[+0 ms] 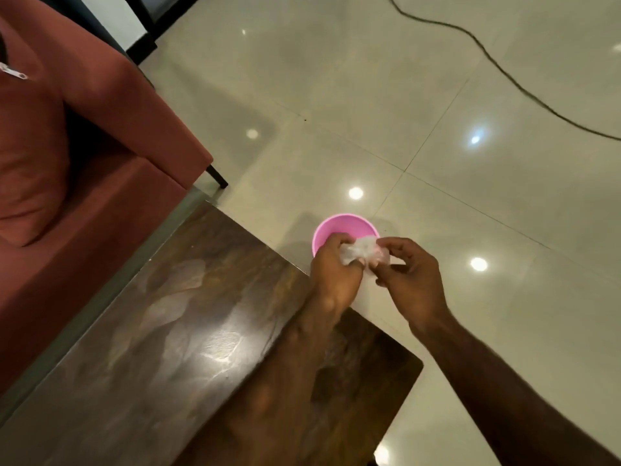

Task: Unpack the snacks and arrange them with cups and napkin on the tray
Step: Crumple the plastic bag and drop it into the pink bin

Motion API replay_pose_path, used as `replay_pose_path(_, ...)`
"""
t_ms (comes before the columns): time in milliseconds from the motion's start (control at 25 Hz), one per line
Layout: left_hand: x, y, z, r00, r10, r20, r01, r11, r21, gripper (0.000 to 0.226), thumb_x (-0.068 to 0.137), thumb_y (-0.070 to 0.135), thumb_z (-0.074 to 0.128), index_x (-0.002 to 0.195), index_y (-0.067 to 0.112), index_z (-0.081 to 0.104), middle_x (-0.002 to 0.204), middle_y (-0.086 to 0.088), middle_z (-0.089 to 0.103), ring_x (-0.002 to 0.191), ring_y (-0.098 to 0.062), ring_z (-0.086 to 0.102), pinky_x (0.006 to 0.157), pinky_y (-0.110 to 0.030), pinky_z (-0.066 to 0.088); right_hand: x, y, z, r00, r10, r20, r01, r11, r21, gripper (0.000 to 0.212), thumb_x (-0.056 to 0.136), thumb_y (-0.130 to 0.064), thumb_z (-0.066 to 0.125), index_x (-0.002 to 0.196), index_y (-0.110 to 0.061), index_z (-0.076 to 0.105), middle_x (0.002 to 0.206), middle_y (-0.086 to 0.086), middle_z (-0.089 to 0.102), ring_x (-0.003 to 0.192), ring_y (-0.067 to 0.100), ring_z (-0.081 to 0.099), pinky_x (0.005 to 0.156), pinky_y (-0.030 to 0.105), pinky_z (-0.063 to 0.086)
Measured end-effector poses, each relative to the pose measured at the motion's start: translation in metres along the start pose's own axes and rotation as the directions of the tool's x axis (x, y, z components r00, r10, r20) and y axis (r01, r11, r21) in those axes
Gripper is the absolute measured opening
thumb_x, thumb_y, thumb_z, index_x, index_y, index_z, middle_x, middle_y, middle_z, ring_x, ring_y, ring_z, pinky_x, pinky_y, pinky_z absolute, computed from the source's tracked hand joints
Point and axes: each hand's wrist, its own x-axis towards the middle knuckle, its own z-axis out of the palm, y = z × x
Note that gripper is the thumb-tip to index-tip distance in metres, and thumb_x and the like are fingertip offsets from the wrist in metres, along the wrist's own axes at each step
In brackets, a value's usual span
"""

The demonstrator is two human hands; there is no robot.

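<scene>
Where the two bare forearms reach forward over the corner of the dark wooden table [188,334], both hands meet on a crumpled clear plastic wrapper [361,249]. The wrapper is thin, see-through and whitish where it bunches, with a wrinkled, shapeless form; what it holds, if anything, cannot be made out. The left hand [336,275] has its fingers curled around the wrapper's left side, and the right hand [415,275] pinches the right side between thumb and fingertips, so the wrapper is stretched between them. It is held in the air just past the table's edge, directly above the near rim of a pink bin [342,227].

The table top is glossy, with a swirling brown grain and a bright patch of reflected light in its middle; its corner is squared with slightly rounded edges. The bin is round, smooth plastic, open at the top, and stands on the floor just beside the table's far edge, partly hidden by the hands.

Beyond it the floor [369,95] is large pale polished tiles with thin grout lines, mirroring several round ceiling lights. To the left sits a rust-red fabric sofa [84,136] with a soft cushion and a thin dark leg. A dark cable [504,67] snakes across the tiles at the far right.
</scene>
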Motion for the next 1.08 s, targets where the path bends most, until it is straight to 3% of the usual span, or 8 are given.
replay_pose_path(80, 0.051, -0.004, 0.02, 0.997, -0.046, 0.064, 0.044, 0.998, 0.04, 0.032, 0.09, 0.01, 0.067, 0.117, 0.024, 0.059, 0.104, 0.008, 0.061, 0.099, -0.017, 0.062, 0.079, -0.024, 0.055, 0.05, 0.021, 0.013, 0.999, -0.006, -0.052, 0.004, 0.999, -0.037, 0.029, 0.088, -0.009, 0.077, 0.115, -0.019, 0.072, 0.115, -0.003, 0.074, 0.106, 0.02, 0.07, 0.092, 0.047, 0.061)
replay_pose_path(160, 0.094, -0.014, 0.028, 0.985, -0.106, 0.136, 0.095, 0.992, 0.089, 0.03, 0.091, 0.012, 0.066, 0.115, 0.026, 0.054, 0.111, 0.001, 0.064, 0.096, -0.018, 0.063, 0.077, -0.026, 0.054, 0.093, 0.038, 0.027, 0.999, 0.026, -0.02, -0.027, 0.999, -0.04, 0.036, 0.088, -0.008, 0.074, 0.122, -0.018, 0.069, 0.12, -0.004, 0.069, 0.112, 0.018, 0.064, 0.095, 0.049, 0.059)
replay_pose_path(280, 0.133, -0.036, 0.026, 0.959, -0.222, 0.175, 0.168, 0.946, 0.278, 0.068, 0.09, 0.003, 0.06, 0.15, 0.025, 0.036, 0.146, -0.008, 0.049, 0.127, -0.031, 0.052, 0.104, -0.043, 0.049, 0.136, 0.061, 0.038, 0.985, 0.166, 0.053, -0.163, 0.985, -0.055, 0.054, 0.09, -0.006, 0.071, 0.141, -0.02, 0.057, 0.131, 0.002, 0.057, 0.117, 0.024, 0.058, 0.101, 0.051, 0.055)
replay_pose_path(400, 0.138, -0.047, 0.019, 0.961, -0.238, 0.139, 0.177, 0.92, 0.35, 0.073, 0.092, -0.002, 0.053, 0.156, 0.022, 0.03, 0.157, -0.01, 0.039, 0.138, -0.031, 0.043, 0.109, -0.039, 0.043, 0.142, 0.074, 0.035, 0.974, 0.216, 0.065, -0.214, 0.976, -0.038, 0.058, 0.09, 0.0, 0.063, 0.143, -0.021, 0.055, 0.123, -0.001, 0.051, 0.115, 0.026, 0.057, 0.101, 0.052, 0.055)
replay_pose_path(640, 0.114, -0.033, 0.013, 0.975, -0.161, 0.155, 0.11, 0.95, 0.292, 0.072, 0.088, 0.0, 0.063, 0.151, 0.025, 0.039, 0.152, -0.01, 0.045, 0.112, -0.018, 0.048, 0.083, -0.028, 0.045, 0.108, 0.056, 0.016, 0.966, 0.237, 0.099, -0.241, 0.97, 0.028, 0.053, 0.09, 0.002, 0.06, 0.139, -0.019, 0.059, 0.141, 0.005, 0.056, 0.12, 0.027, 0.059, 0.099, 0.053, 0.057)
replay_pose_path(800, 0.084, -0.022, 0.001, 0.969, -0.135, 0.206, 0.082, 0.966, 0.246, 0.067, 0.089, 0.001, 0.064, 0.148, 0.025, 0.042, 0.151, -0.006, 0.046, 0.113, -0.015, 0.047, 0.059, -0.01, 0.047, 0.081, 0.031, 0.005, 0.974, 0.199, 0.109, -0.203, 0.979, 0.023, 0.047, 0.091, 0.002, 0.061, 0.133, -0.018, 0.064, 0.137, 0.004, 0.06, 0.121, 0.027, 0.061, 0.099, 0.052, 0.057)
replay_pose_path(960, 0.048, -0.014, -0.02, 0.98, -0.093, 0.179, 0.058, 0.98, 0.192, 0.066, 0.086, -0.001, 0.066, 0.145, 0.02, 0.045, 0.147, -0.004, 0.049, 0.124, -0.022, 0.053, 0.087, -0.027, 0.053, 0.046, 0.006, 0.006, 0.976, 0.172, 0.132, -0.18, 0.983, 0.046, 0.033, 0.091, -0.002, 0.066, 0.109, -0.03, 0.072, 0.119, -0.003, 0.069, 0.113, 0.022, 0.065, 0.096, 0.048, 0.059)
replay_pose_path(1080, 0.012, -0.016, -0.042, 0.986, -0.066, 0.154, 0.046, 0.991, 0.127, 0.063, 0.086, 0.003, 0.068, 0.143, 0.017, 0.047, 0.129, 0.003, 0.055, 0.104, -0.008, 0.056, 0.072, -0.013, 0.048, 0.016, -0.006, 0.017, 0.969, 0.154, 0.194, -0.161, 0.987, 0.019, 0.032, 0.09, -0.006, 0.071, 0.108, -0.032, 0.074, 0.113, -0.009, 0.073, 0.109, 0.018, 0.067, 0.095, 0.048, 0.059)
